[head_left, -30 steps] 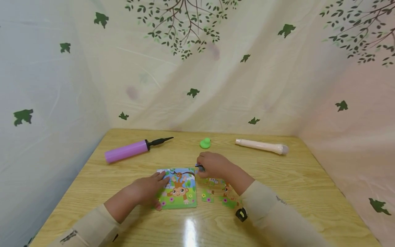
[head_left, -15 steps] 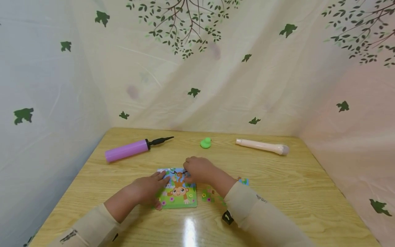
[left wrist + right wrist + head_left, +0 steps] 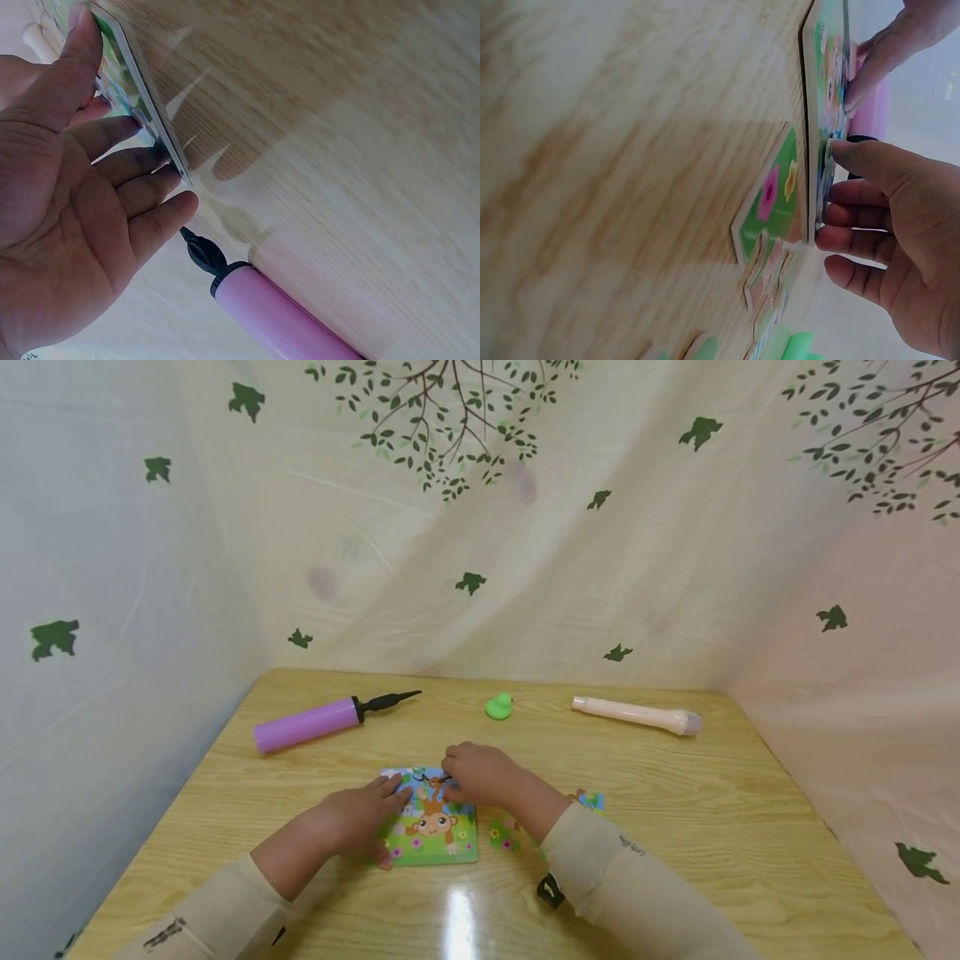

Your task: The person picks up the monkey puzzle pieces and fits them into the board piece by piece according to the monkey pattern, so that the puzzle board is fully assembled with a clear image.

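Note:
A square jigsaw board (image 3: 442, 853) with a cartoon monkey picture lies on the table in the head view. My left hand (image 3: 356, 820) rests on its left side, fingers spread over the picture and thumb near the lower left corner. Over the upper right corner is my right hand (image 3: 480, 774), pinching a jigsaw piece (image 3: 827, 161) between thumb and fingers, right at the board's surface. The fingers hide most of that piece. A loose green jigsaw piece with flowers (image 3: 769, 196) lies just right of the board, with several more partly hidden beneath my right forearm.
Toward the back of the wooden table (image 3: 712, 827) lie a purple hand pump (image 3: 307, 727) with a black nozzle, a green toy duck (image 3: 499, 707) and a pale toy microphone (image 3: 633, 715). A small black object (image 3: 550, 890) shows beside the right sleeve. Fabric walls surround the table.
My right hand has moved left, bringing the jigsaw piece from beside the board onto its upper right corner. In the last half second it barely moves. My left hand stays in place.

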Motion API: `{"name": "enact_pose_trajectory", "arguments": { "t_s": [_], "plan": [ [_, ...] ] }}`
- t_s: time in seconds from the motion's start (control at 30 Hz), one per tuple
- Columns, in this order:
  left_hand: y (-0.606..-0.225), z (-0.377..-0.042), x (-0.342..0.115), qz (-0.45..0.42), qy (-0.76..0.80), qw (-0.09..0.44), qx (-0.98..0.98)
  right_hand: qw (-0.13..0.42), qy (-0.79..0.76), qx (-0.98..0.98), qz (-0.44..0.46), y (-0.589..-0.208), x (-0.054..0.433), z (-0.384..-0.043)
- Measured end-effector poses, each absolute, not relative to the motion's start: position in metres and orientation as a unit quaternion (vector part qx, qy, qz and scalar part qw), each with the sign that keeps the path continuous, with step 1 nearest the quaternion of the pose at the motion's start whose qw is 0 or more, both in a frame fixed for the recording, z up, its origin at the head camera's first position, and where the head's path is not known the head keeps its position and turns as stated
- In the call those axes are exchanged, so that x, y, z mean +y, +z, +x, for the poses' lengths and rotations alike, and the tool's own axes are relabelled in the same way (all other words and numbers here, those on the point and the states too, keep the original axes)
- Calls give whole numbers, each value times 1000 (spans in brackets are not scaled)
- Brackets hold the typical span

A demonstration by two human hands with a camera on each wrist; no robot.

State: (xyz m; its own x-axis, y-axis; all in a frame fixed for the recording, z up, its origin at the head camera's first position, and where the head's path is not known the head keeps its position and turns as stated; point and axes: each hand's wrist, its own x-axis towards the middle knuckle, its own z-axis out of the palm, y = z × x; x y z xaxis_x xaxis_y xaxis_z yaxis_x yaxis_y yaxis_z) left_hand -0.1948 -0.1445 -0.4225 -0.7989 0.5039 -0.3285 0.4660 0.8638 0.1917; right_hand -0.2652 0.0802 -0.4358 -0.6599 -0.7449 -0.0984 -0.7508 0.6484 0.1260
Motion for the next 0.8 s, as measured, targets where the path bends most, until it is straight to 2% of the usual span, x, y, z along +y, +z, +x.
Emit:
{"name": "enact_pose_trajectory", "arguments": {
  "t_s": [0.8],
  "plan": [
    [-426, -196, -147, 274, 39, 161, 948, 3, 46, 923, -382, -437, 77, -258]
  ]
}}
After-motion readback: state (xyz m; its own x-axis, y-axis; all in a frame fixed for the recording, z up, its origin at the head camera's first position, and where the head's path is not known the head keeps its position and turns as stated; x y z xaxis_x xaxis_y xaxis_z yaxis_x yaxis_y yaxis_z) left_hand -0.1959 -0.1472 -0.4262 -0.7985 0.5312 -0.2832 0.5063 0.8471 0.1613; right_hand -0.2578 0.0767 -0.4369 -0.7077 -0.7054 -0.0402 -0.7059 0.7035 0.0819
